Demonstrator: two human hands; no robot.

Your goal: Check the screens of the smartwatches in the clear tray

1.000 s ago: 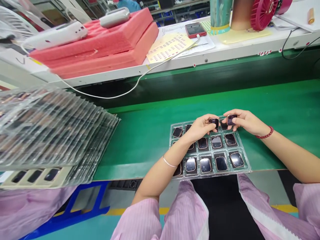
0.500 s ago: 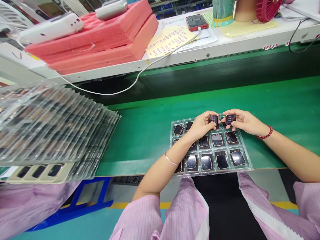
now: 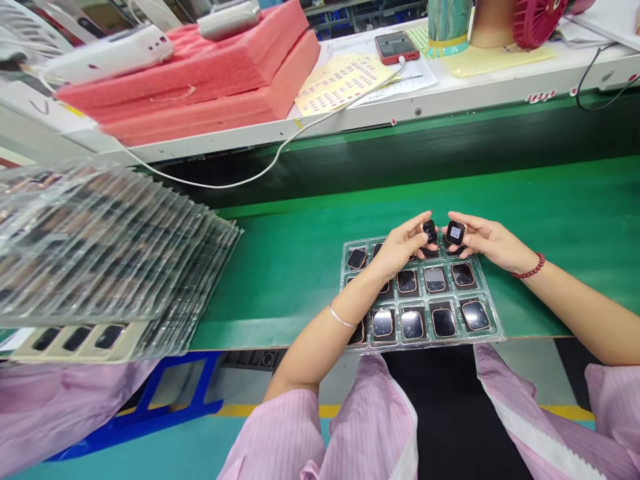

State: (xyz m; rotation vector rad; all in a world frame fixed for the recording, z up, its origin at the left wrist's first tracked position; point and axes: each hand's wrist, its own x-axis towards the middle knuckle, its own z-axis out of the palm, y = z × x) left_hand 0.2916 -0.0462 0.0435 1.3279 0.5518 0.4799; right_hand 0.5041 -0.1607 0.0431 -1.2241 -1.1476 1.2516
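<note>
A clear plastic tray lies near the front edge of the green table, with several square watch faces in its pockets. Over its back row, my left hand grips a dark watch face between thumb and fingers, tilted. Beside it, my right hand holds another watch face, whose screen shows a small white pattern. The two held pieces are close but apart. My left forearm covers part of the tray's left side.
A tall stack of filled clear trays leans at the left. Behind stands a white shelf with red foam blocks and a phone. A white cable hangs off it.
Both held watch faces have been turned in the fingers. The right one's screen now shows a white pattern instead of lines of text. The left one's screen looks dark.
</note>
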